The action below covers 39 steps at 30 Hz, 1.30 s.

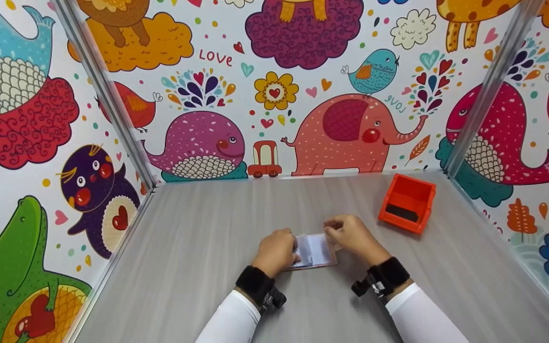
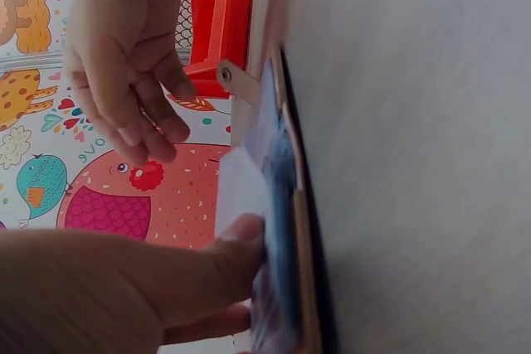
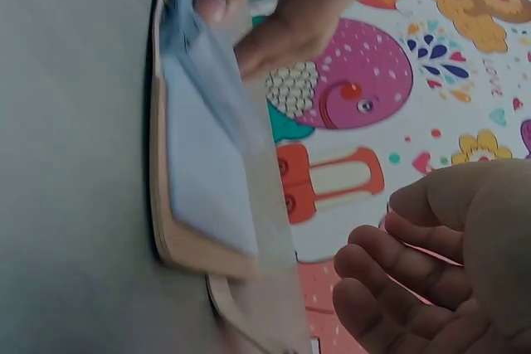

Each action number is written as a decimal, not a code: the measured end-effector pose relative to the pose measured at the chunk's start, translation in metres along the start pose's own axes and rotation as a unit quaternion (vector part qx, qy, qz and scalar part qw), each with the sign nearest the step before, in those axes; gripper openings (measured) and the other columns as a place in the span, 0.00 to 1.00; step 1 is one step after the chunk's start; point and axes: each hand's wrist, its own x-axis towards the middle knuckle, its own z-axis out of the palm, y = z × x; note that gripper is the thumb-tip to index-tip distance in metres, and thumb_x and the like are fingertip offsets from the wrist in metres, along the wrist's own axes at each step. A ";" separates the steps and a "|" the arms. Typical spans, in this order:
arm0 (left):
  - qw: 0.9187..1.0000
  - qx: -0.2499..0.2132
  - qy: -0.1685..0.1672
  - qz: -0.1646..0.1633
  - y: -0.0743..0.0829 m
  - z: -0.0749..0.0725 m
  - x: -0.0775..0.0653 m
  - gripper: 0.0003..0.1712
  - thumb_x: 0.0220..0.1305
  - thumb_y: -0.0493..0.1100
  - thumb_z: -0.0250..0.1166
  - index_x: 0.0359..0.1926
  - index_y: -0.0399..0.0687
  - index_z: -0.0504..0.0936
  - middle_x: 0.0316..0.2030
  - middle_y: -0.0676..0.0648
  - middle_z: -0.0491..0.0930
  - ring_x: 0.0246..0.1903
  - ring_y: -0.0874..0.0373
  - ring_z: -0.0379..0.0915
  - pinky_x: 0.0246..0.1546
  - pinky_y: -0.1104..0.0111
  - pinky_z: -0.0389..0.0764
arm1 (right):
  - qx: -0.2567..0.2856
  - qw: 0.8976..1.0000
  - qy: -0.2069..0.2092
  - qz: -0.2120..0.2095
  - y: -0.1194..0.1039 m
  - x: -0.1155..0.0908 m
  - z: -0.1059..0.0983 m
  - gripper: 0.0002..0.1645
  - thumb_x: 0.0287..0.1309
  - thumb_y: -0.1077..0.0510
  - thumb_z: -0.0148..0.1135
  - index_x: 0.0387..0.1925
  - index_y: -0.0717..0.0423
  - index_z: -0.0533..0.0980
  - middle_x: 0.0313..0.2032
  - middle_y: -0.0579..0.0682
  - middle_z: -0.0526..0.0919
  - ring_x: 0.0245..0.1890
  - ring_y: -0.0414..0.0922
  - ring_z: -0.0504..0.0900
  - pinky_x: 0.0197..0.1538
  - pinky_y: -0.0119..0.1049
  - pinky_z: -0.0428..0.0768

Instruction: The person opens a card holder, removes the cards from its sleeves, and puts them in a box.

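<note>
An open card holder (image 1: pixel 321 250) with clear plastic sleeves and a tan cover lies on the table. In the left wrist view its strap (image 2: pixel 241 83) with a metal snap sticks out from the far side. My left hand (image 1: pixel 276 250) pinches the sleeves (image 2: pixel 241 192) at the left, the thumb on top. To the right of the holder hovers my right hand (image 1: pixel 353 236), apart from it. The right wrist view shows this hand's fingers (image 3: pixel 398 259) loosely curled with nothing between them. A pale sheet (image 3: pixel 203 155) shows inside a sleeve.
A red-orange plastic bin (image 1: pixel 408 202) with a dark strip inside stands at the back right of the grey table (image 1: pixel 208 228). Printed cartoon panels (image 1: pixel 274 90) in metal frames wall in the back and both sides.
</note>
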 end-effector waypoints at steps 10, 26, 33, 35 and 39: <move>1.000 -0.010 0.004 -0.002 -0.001 0.000 0.000 0.13 0.54 0.49 0.88 0.35 0.49 0.95 0.37 0.50 0.85 0.40 0.49 0.86 0.42 0.56 0.88 | -0.069 0.992 -0.081 -0.070 -0.003 -0.008 0.024 0.16 0.63 0.67 0.77 0.52 0.67 0.89 0.46 0.59 0.95 0.45 0.53 0.93 0.51 0.51 0.92; 1.000 -0.010 -0.011 -0.010 -0.002 -0.004 0.000 0.04 0.63 0.37 0.79 0.34 0.47 0.91 0.36 0.47 0.89 0.39 0.49 0.87 0.42 0.54 0.89 | -0.111 0.987 -0.084 -0.081 0.000 -0.012 0.028 0.21 0.50 0.70 0.83 0.48 0.67 0.89 0.42 0.57 0.93 0.44 0.51 0.89 0.55 0.52 0.90; 1.000 -0.010 -0.005 -0.006 -0.003 -0.004 0.001 0.05 0.59 0.34 0.79 0.33 0.50 0.94 0.33 0.47 0.90 0.34 0.50 0.86 0.38 0.56 0.87 | -0.118 0.986 -0.080 -0.090 0.002 -0.013 0.027 0.21 0.50 0.69 0.85 0.48 0.65 0.89 0.42 0.57 0.93 0.44 0.51 0.89 0.53 0.49 0.89; 1.000 -0.009 -0.001 -0.006 -0.003 -0.003 0.001 0.06 0.58 0.34 0.79 0.32 0.50 0.94 0.32 0.47 0.90 0.33 0.50 0.86 0.37 0.56 0.87 | -0.117 0.986 -0.081 -0.084 0.001 -0.012 0.027 0.21 0.51 0.68 0.85 0.48 0.65 0.89 0.42 0.56 0.92 0.44 0.50 0.89 0.53 0.49 0.89; 1.000 -0.006 0.003 -0.007 -0.003 -0.002 0.002 0.05 0.58 0.35 0.81 0.32 0.50 0.94 0.32 0.48 0.90 0.34 0.50 0.86 0.38 0.56 0.87 | -0.115 0.987 -0.081 -0.084 0.001 -0.012 0.028 0.21 0.51 0.68 0.85 0.47 0.65 0.89 0.42 0.56 0.92 0.43 0.50 0.89 0.52 0.48 0.89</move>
